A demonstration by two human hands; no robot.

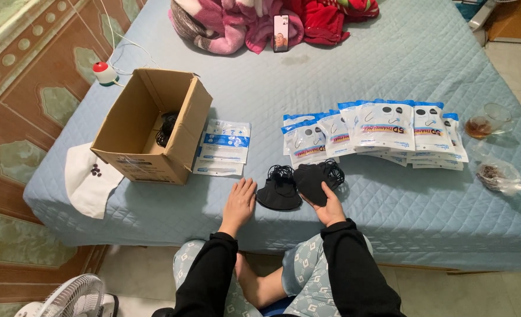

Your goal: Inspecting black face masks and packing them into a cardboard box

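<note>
Cardboard box (pixel 155 126) with black masks inside (few visible), left hand (pixel 239 202) flat, right hand (pixel 329 205) gripping black mask (pixel 311 179).

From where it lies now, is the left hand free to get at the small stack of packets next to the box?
Probably yes. The left hand lies flat on the bed, empty, and the packets sit just beyond it beside the box, with only bare quilt between.

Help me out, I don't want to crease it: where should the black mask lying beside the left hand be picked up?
Probably by the ear loops bunched at the far edge of the black mask, reaching over it from the near side. The left hand rests flat just beside it; the body lies flat, so it offers little to pinch.
</note>
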